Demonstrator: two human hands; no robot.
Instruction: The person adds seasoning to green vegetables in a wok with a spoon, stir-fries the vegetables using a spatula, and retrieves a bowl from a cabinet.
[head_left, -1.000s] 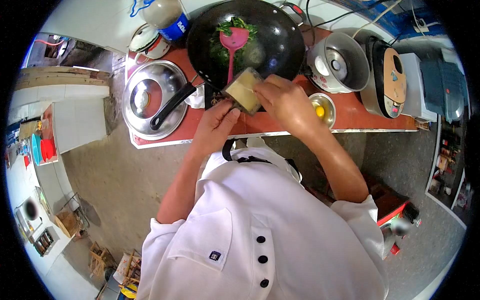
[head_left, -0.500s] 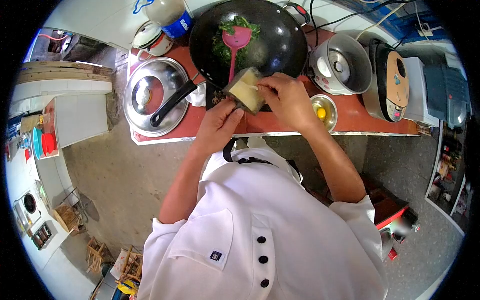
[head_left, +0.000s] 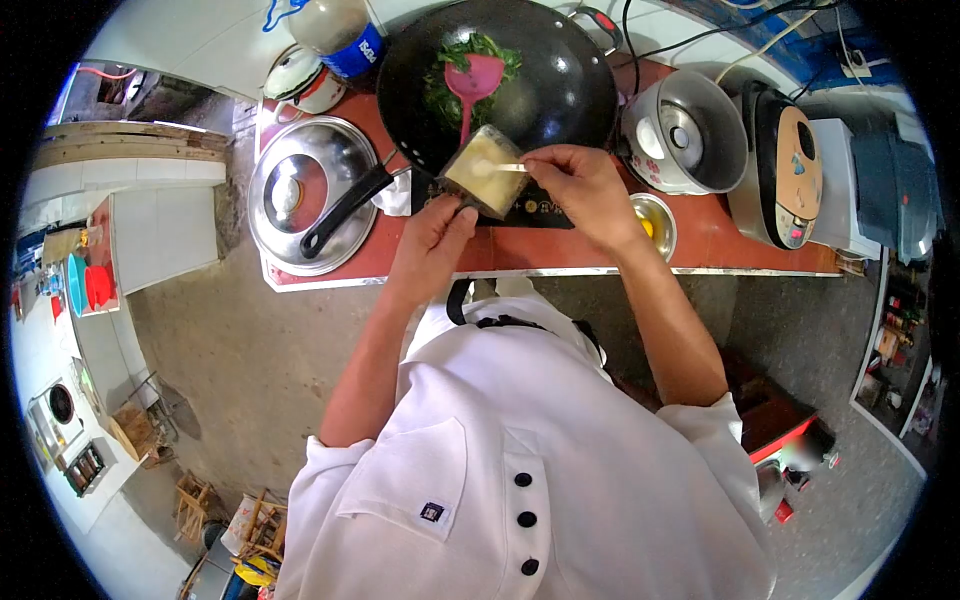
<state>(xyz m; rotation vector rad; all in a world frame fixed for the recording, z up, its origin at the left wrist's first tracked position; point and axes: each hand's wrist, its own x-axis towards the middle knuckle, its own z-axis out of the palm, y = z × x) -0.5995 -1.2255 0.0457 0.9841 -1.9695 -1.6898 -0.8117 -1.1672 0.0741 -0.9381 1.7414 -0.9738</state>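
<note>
My left hand (head_left: 435,238) is closed on the edge of a small clear seasoning box (head_left: 484,188), tilted at the near rim of the wok. Pale yellowish grains fill much of the box. Between the fingers of my right hand (head_left: 588,195) is the handle of a small white spoon (head_left: 509,167), its other end in the grains. Behind the box, the black wok (head_left: 565,85) holds cooked greens (head_left: 438,98) and a pink spatula (head_left: 474,78). Below my right wrist, a metal bowl (head_left: 668,228) with egg yolk in it is partly covered.
The wok's black handle (head_left: 345,212) reaches over a steel lid (head_left: 262,190) on the left. A lidded enamel pot (head_left: 315,92) and a plastic bottle (head_left: 345,40) stand behind. To the right are a deep pot (head_left: 665,150) and a rice cooker (head_left: 795,180). Cables (head_left: 720,40) hang at the back.
The spoon's white handle now shows clearly, gripped from the right side. My right hand has shifted slightly right, and the box has moved a little left and up.
</note>
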